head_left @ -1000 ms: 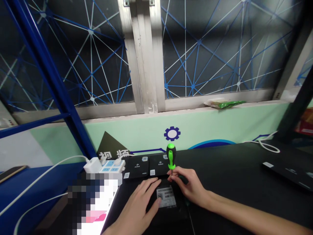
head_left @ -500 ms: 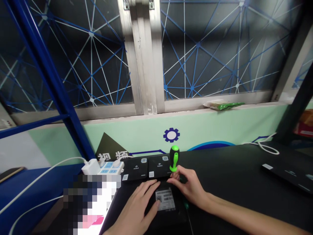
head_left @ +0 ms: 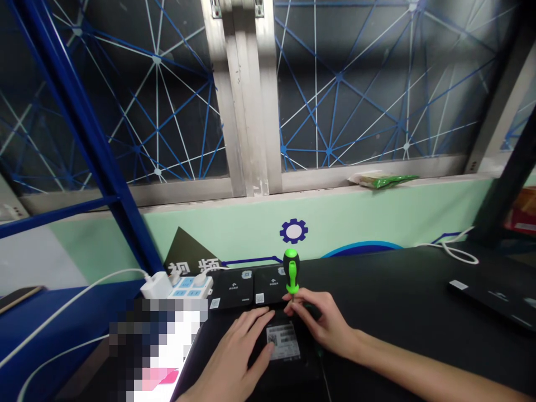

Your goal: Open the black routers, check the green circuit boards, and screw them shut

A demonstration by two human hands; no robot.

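Black desk: fingers pinching upright screwdriver.

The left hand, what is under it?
The left hand lies flat on a black box with a white label at its fingertips. The box surface beneath the palm is covered.

Both hands and forearms are bare, unsleeved.

Two hands, left and right; one green screwdriver; three black boxes, one labelled and two behind; one white power strip; one green packet on sill.
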